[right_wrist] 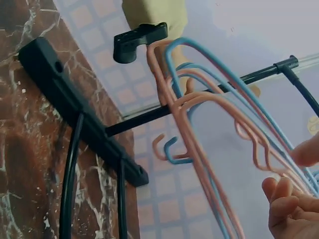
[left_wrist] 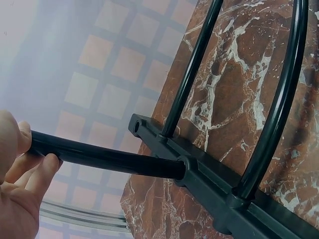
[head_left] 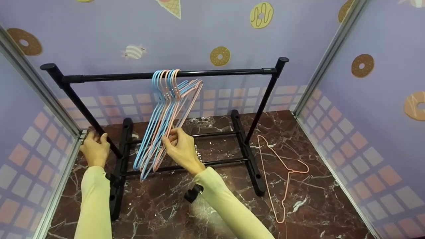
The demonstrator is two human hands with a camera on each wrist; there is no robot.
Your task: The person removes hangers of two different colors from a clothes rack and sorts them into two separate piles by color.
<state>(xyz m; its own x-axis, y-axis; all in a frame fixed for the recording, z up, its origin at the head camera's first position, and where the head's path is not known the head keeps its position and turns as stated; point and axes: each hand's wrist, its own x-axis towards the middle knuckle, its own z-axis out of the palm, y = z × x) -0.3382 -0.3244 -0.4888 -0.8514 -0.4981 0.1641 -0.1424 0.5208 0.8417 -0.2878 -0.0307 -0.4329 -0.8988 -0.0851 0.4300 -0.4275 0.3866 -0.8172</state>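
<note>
A bunch of blue and pink clothes hangers [head_left: 165,116] hangs by its hooks near the middle of a black garment rack's top bar [head_left: 225,72]. My right hand [head_left: 181,151] pinches the near side of a pink hanger [right_wrist: 197,144] in that bunch, thumb and bent fingers at its edge. On the left, my left hand [head_left: 95,150] grips the rack's upright post [left_wrist: 107,158]; in the left wrist view its fingers curl round the black tube. Part of my right hand [right_wrist: 294,211] lies beyond the right wrist view's edge.
One pink hanger [head_left: 288,171] lies on the dark marbled floor [head_left: 229,205] right of the rack's right foot [head_left: 249,159]. Two low crossbars join the feet. Patterned walls [head_left: 186,39] stand behind and at both sides. Both wrists wear small black cameras [head_left: 193,193].
</note>
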